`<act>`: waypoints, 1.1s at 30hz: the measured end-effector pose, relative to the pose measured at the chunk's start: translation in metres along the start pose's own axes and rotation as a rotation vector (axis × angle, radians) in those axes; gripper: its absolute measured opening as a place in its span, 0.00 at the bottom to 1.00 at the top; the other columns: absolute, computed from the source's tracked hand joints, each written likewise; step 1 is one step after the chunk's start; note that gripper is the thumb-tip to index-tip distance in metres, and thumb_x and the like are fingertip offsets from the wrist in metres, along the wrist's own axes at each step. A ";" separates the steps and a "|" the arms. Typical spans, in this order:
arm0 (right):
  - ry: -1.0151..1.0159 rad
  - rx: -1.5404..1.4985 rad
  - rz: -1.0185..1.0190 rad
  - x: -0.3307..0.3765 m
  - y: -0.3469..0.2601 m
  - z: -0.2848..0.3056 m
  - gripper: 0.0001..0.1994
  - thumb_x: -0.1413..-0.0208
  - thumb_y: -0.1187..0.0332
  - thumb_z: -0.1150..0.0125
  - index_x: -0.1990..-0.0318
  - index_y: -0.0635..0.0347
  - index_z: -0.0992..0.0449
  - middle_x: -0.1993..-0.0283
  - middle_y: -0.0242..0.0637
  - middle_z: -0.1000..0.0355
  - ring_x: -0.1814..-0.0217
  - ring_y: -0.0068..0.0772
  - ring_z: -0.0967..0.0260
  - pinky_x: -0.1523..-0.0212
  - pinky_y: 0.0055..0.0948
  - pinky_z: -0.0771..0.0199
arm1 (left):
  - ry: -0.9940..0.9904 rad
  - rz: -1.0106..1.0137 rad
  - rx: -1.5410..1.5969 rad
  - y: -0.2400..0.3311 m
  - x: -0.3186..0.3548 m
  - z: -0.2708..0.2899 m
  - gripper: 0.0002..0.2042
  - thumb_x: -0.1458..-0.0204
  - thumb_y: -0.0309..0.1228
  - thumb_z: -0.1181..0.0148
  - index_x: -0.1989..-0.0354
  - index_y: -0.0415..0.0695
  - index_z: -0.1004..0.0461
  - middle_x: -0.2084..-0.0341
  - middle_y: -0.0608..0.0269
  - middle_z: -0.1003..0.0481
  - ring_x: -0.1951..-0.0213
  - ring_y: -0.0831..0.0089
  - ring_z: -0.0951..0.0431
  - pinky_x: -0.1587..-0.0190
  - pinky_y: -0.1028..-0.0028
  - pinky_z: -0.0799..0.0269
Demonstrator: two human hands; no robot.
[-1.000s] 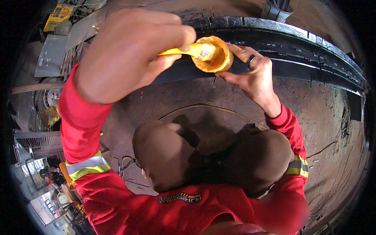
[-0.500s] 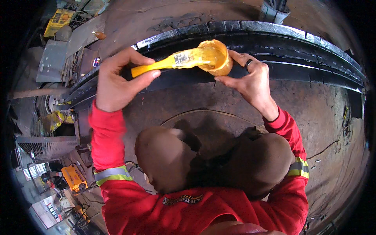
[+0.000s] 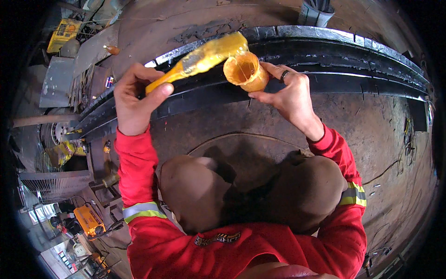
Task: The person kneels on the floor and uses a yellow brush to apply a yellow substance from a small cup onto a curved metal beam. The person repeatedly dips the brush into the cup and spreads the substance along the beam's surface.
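Observation:
Between thumb and fingers of my left hand [image 3: 141, 93] is the handle end of a yellow paintbrush [image 3: 200, 60]. Its wide bristle end is coated in wet yellow and points up and to the right. My right hand [image 3: 289, 95], with a dark ring on one finger, grips a small yellow-smeared cup [image 3: 254, 76] from its right side. The cup tilts so that its mouth faces left and toward me. A thin yellow strand runs from the bristles across the cup's mouth. The bristles are out of the cup, just above its rim.
Long black metal beams [image 3: 325, 58] curve across behind my hands. A grey bucket [image 3: 317, 14] holding dark rods stands beyond them. Metal sheets [image 3: 60, 81] and an orange machine [image 3: 89, 220] lie at the left. A cable [image 3: 385, 176] trails over the floor at the right.
The brush has come out of the cup and lifted up above its rim. The cup has shifted slightly left, and its mouth is now uncovered.

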State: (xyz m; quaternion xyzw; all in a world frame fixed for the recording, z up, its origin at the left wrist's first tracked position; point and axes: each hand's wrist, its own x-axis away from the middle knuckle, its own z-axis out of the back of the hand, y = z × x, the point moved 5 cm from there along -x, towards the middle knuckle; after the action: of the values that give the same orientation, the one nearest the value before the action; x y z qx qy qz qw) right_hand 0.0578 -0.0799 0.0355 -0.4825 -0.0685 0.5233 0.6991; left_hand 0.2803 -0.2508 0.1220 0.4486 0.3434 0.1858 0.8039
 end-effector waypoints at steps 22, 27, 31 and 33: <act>0.035 -0.009 0.009 0.001 0.002 0.007 0.31 0.71 0.66 0.23 0.52 0.64 0.24 0.61 0.47 0.24 0.60 0.42 0.23 0.56 0.31 0.25 | 0.214 -0.177 -0.092 0.043 -0.001 0.046 0.11 0.58 0.18 0.34 0.67 0.39 0.28 0.69 0.65 0.27 0.66 0.79 0.29 0.62 0.80 0.34; 0.051 -0.041 -0.047 0.002 -0.002 0.013 0.30 0.70 0.68 0.23 0.52 0.64 0.23 0.60 0.47 0.23 0.58 0.38 0.23 0.54 0.28 0.26 | 0.119 -0.055 -0.342 0.031 0.013 0.019 0.11 0.60 0.21 0.30 0.68 0.39 0.26 0.72 0.66 0.27 0.69 0.80 0.28 0.65 0.80 0.33; 0.054 -0.088 -0.050 0.001 -0.001 0.018 0.30 0.70 0.67 0.23 0.53 0.64 0.23 0.60 0.46 0.23 0.59 0.34 0.23 0.53 0.27 0.27 | 0.029 -0.048 -0.372 0.025 0.011 -0.002 0.10 0.59 0.22 0.30 0.70 0.38 0.26 0.74 0.68 0.26 0.70 0.82 0.28 0.65 0.82 0.34; 0.048 -0.098 -0.049 0.001 -0.003 0.018 0.30 0.70 0.67 0.22 0.53 0.64 0.23 0.60 0.46 0.23 0.59 0.34 0.23 0.53 0.27 0.27 | 0.032 -0.084 -0.404 0.026 0.009 -0.007 0.10 0.59 0.22 0.30 0.70 0.38 0.26 0.74 0.67 0.25 0.70 0.82 0.28 0.65 0.81 0.34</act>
State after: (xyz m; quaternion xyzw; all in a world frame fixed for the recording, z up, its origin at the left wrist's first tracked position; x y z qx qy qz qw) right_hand 0.0497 -0.0678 0.0468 -0.5267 -0.0893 0.4902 0.6887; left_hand 0.2818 -0.2281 0.1380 0.2603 0.3303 0.2243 0.8791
